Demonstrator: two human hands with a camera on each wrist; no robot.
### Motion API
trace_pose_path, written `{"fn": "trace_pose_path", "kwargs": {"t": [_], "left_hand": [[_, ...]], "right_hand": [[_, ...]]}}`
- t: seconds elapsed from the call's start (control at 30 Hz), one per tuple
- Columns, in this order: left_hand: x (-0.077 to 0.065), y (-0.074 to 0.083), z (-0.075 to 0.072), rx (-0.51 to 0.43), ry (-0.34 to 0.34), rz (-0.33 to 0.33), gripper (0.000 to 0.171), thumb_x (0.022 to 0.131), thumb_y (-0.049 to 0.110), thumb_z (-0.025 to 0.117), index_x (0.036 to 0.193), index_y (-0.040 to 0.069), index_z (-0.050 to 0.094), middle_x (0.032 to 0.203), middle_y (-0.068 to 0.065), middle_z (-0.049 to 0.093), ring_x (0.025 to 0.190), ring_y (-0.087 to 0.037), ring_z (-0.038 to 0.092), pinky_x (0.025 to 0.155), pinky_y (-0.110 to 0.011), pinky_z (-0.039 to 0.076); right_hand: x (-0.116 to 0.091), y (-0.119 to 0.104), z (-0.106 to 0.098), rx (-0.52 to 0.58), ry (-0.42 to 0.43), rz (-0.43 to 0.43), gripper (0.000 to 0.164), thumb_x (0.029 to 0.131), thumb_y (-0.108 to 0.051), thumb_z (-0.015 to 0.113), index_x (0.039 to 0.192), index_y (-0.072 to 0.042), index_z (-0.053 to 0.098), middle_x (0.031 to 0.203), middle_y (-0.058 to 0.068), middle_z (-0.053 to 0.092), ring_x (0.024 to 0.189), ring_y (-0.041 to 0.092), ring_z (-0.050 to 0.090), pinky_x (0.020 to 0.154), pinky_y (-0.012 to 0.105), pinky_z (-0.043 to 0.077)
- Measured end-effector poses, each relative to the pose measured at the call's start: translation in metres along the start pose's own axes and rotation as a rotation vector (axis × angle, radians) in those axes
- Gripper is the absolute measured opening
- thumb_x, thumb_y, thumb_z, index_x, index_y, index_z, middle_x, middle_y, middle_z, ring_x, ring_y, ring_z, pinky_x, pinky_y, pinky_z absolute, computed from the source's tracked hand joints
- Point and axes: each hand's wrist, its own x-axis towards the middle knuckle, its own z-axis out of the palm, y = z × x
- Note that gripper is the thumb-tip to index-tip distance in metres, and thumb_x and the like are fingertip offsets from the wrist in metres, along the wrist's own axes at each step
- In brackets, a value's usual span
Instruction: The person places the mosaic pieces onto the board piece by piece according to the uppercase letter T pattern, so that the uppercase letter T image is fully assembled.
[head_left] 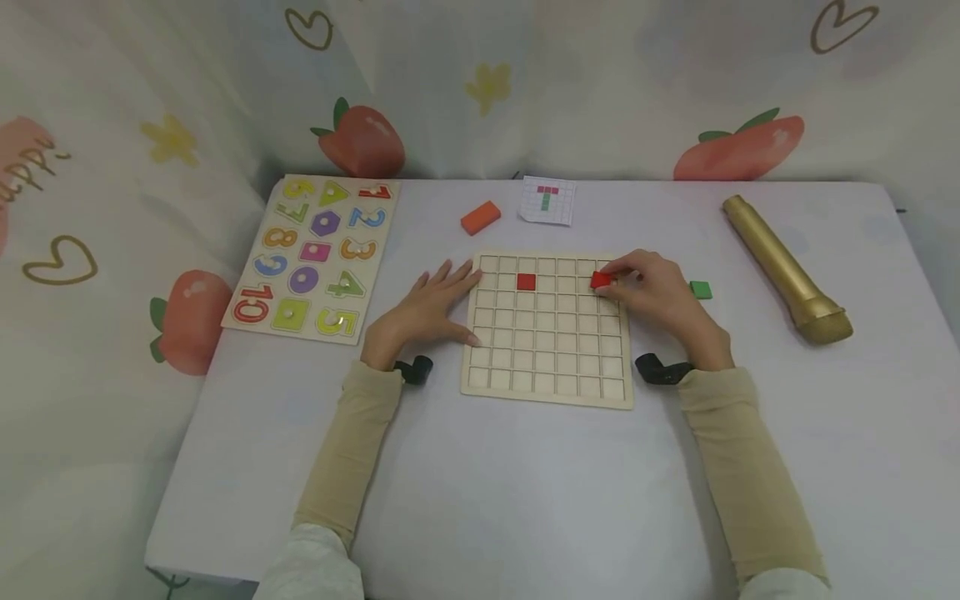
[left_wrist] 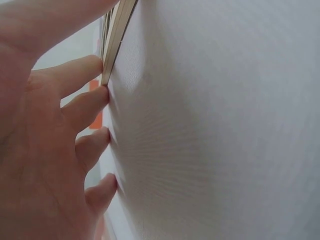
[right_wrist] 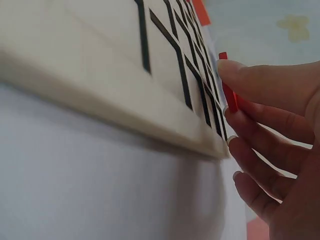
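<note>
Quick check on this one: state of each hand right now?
Left hand: open, fingers spread, touching the edge of the grid board.
Right hand: closed, pinching a red tile.

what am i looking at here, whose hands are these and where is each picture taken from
These are a person's bare hands, no robot. The wide picture comes from a head-worn camera, the close ones from cameras on each wrist. The right hand pinches a red tile above the right side of a grid board; the left hand touches its left edge. A second red square lies in the grid. Around it: a number puzzle, orange block, pattern card, green tile and golden microphone-shaped object.
</note>
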Motion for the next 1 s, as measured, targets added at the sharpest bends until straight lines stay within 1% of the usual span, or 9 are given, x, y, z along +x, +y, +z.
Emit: {"fn": "trace_pose_path", "kwargs": {"t": [0.13,0.27,0.43,0.67,0.83,1.0], "left_hand": [[0.001,-0.003,0.001,0.001,0.009,0.006,0.113,0.081,0.047,0.086,0.167,0.026,0.015,0.175,0.005,0.002,0.161,-0.023,-0.010,0.132,-0.047,-0.008],[0.001,-0.004,0.001,0.000,0.011,0.005,0.113,0.081,0.048,0.085,0.167,0.027,0.015,0.175,0.005,0.002,0.161,-0.022,-0.010,0.132,-0.047,-0.008],[0.002,-0.005,0.001,0.008,0.012,0.002,0.113,0.081,0.049,0.085,0.166,0.028,0.015,0.175,0.006,0.002,0.161,-0.022,-0.010,0.132,-0.047,-0.007],[0.002,-0.004,0.002,0.015,0.016,-0.004,0.112,0.081,0.049,0.085,0.166,0.029,0.016,0.175,0.006,0.003,0.161,-0.021,-0.010,0.132,-0.046,-0.007],[0.003,-0.003,0.002,0.002,0.020,-0.002,0.112,0.081,0.047,0.086,0.166,0.029,0.016,0.175,0.007,0.003,0.161,-0.021,-0.010,0.132,-0.045,-0.008],[0.002,-0.003,0.001,0.003,0.011,-0.013,0.112,0.081,0.046,0.086,0.166,0.028,0.015,0.174,0.007,0.002,0.161,-0.020,-0.011,0.131,-0.045,-0.009]], "right_hand": [[0.007,-0.007,0.007,-0.006,-0.025,-0.042,0.035,0.093,-0.019,0.077,0.121,0.000,0.071,0.121,0.021,0.069,0.116,0.036,0.055,0.103,0.053,0.044],[0.011,-0.015,0.011,0.003,-0.056,-0.055,0.035,0.094,-0.019,0.076,0.122,0.000,0.071,0.122,0.020,0.068,0.115,0.036,0.056,0.103,0.053,0.045],[0.016,-0.024,0.016,0.002,-0.080,-0.058,0.035,0.095,-0.022,0.075,0.123,-0.001,0.070,0.121,0.019,0.067,0.111,0.034,0.057,0.099,0.051,0.048],[0.024,-0.033,0.024,-0.009,-0.116,-0.117,0.033,0.094,-0.018,0.075,0.120,0.001,0.070,0.115,0.018,0.067,0.106,0.032,0.059,0.095,0.048,0.051],[0.029,-0.035,0.030,-0.014,-0.137,-0.124,0.035,0.094,-0.020,0.075,0.122,0.001,0.070,0.115,0.018,0.066,0.104,0.032,0.059,0.093,0.046,0.052],[0.033,-0.036,0.035,-0.042,-0.135,-0.148,0.035,0.094,-0.022,0.076,0.121,0.000,0.071,0.114,0.017,0.068,0.101,0.031,0.060,0.090,0.045,0.052]]}}
